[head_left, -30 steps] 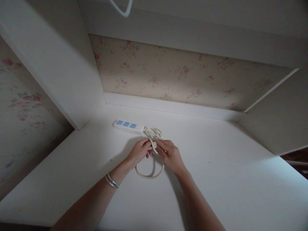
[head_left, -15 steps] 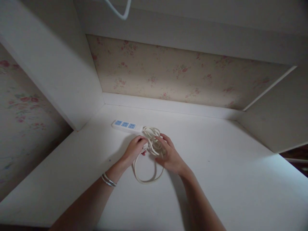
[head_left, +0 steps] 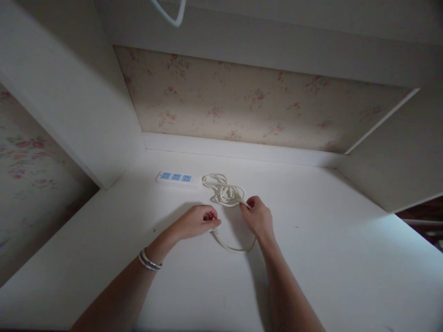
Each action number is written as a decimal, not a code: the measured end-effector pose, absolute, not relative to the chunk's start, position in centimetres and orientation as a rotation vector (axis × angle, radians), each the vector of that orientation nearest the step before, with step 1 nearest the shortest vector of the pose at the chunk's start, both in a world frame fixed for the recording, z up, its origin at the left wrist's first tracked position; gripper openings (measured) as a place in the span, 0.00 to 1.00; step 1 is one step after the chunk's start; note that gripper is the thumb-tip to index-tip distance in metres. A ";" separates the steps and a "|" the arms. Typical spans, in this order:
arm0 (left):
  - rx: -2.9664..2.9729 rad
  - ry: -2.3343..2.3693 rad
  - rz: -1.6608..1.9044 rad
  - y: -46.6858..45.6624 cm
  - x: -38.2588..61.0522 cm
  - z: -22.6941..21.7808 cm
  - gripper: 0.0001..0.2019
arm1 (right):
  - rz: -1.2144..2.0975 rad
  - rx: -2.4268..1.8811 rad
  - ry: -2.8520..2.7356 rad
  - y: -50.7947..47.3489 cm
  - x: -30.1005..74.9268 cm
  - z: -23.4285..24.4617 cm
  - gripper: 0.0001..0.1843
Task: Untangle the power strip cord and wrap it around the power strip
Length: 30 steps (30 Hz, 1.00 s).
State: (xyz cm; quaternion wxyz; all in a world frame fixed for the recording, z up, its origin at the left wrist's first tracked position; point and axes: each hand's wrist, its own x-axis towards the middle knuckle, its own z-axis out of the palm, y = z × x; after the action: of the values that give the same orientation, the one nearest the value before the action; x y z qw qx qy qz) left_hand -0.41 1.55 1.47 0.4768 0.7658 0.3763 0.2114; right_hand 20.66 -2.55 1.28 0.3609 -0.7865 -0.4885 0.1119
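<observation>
A white power strip [head_left: 177, 178] with blue socket faces lies on the white surface. Its off-white cord [head_left: 226, 193] is bunched in loose loops to the right of it. My right hand [head_left: 258, 219] is closed in a pinch on the cord at the right side of the bunch. Below the strip, my left hand [head_left: 197, 222] is closed around the plug, mostly hidden by the fingers; the ribbed neck [head_left: 214, 232] shows just under them. From there a length of cord [head_left: 235, 251] curves along to my right hand.
White panels [head_left: 114, 124] stand at the left and right of the surface, with a low ledge [head_left: 224, 146] along the back. Floral wallpaper [head_left: 207, 97] covers the wall behind. A thin white bent rod [head_left: 177, 20] hangs at the top.
My right hand has moved off the loops to the right and now pinches the cord. My left hand has come slightly down, and the hanging loop between the hands is now a shallower curve.
</observation>
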 end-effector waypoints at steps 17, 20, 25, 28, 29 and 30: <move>2.506 0.728 0.564 0.6 -0.5 1.3 0.11 | 1.323 -1.105 -0.525 -1.8 20.3 2.7 0.10; 2.431 0.735 0.757 1.0 -0.5 1.4 0.10 | 1.198 -1.100 -0.409 -1.4 20.9 2.1 0.09; 2.306 1.050 1.028 1.6 -1.5 1.2 0.16 | 1.055 -1.175 -0.334 -0.8 21.3 1.0 0.07; 2.242 1.232 1.211 1.7 -1.7 1.4 0.15 | 1.019 -1.314 -0.479 -0.8 20.8 0.6 0.13; 2.220 1.290 1.279 1.8 -1.8 1.6 0.15 | 1.022 -1.358 -0.562 -0.9 20.5 0.5 0.14; 2.195 1.352 1.345 1.8 -1.8 1.8 0.15 | 1.028 -1.395 -0.646 -0.9 20.3 0.5 0.16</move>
State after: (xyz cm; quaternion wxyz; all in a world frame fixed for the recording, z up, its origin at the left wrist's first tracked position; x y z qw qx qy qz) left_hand -1.77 1.82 1.78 0.1168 0.7497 0.4617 0.4595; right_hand 20.28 -0.91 0.50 0.6020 -0.6022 -0.2789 0.4440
